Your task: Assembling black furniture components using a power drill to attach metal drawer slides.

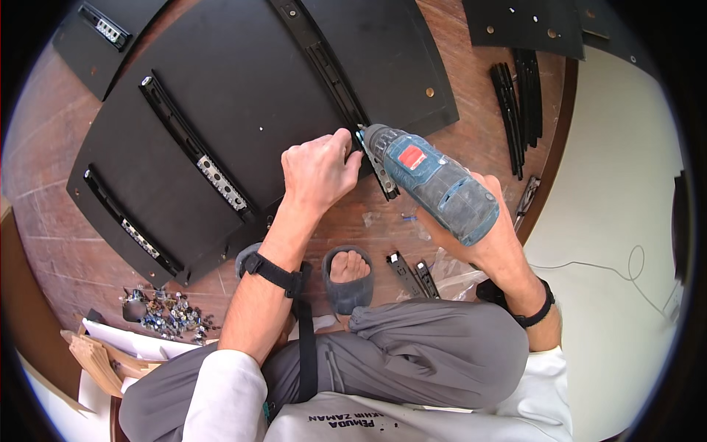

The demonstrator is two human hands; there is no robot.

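My right hand (490,228) is wrapped round a blue and grey cordless drill (442,184). The drill's chuck points left, its tip right at a black drawer slide (324,66) on a large black panel (236,74). Beside the tip, my left hand (318,168) is closed, thumb and forefinger together at the slide's edge; what they pinch, if anything, is hidden. The near end of that slide (386,183) sticks out past the panel's edge. Two more slides, a middle one (193,140) and a left one (121,214), lie along the same panel.
Loose screws and fittings (173,313) lie heaped on the wooden floor at lower left. Two short slide pieces (412,274) and clear plastic (456,276) lie near my foot. Several black slides (515,110) are stacked at right, below another black panel (523,26). A thin cable (589,264) trails at right.
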